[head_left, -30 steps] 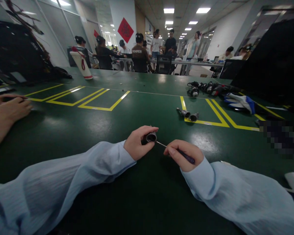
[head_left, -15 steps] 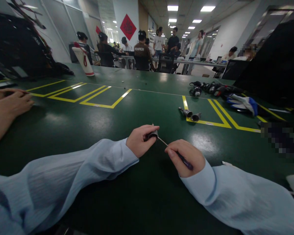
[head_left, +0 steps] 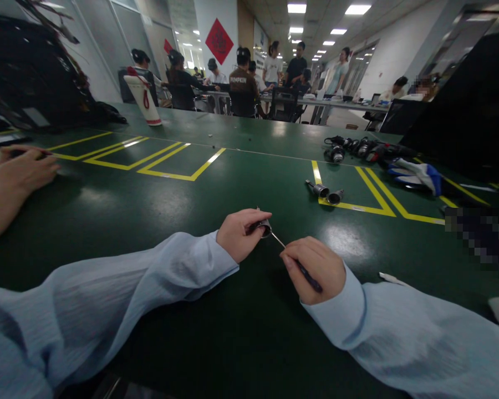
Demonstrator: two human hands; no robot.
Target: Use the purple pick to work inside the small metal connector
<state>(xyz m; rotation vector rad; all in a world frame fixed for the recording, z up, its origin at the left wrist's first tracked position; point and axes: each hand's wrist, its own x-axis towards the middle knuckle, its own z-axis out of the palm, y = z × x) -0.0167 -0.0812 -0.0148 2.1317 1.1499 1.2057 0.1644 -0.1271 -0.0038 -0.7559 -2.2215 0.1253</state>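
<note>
My left hand point(head_left: 239, 235) is closed around a small dark metal cup-shaped part point(head_left: 266, 228), its round open mouth turned toward my right side. Pinched in my right hand point(head_left: 320, 266) is a slim screwdriver-like tool point(head_left: 310, 278) with a dark handle. Its thin metal shaft points up and left, and the tip meets the part's mouth; whether it sits inside or only at the rim I cannot tell. Two similar metal parts, one with a stem point(head_left: 320, 190) and one lying with its cup tilted point(head_left: 335, 197), rest beyond my right hand.
Yellow tape outlines point(head_left: 166, 176) mark the green table point(head_left: 249, 332). Black devices with cables point(head_left: 336, 153) and a blue-and-white glove point(head_left: 419, 174) lie at the right. Another person's hand point(head_left: 25, 169) is at the left edge. A white cup point(head_left: 143, 100) stands further back.
The cup-shaped part's mouth has turned a little more into sight in my left hand. My right hand with the tool has shifted very slightly. The camera view has moved a little.
</note>
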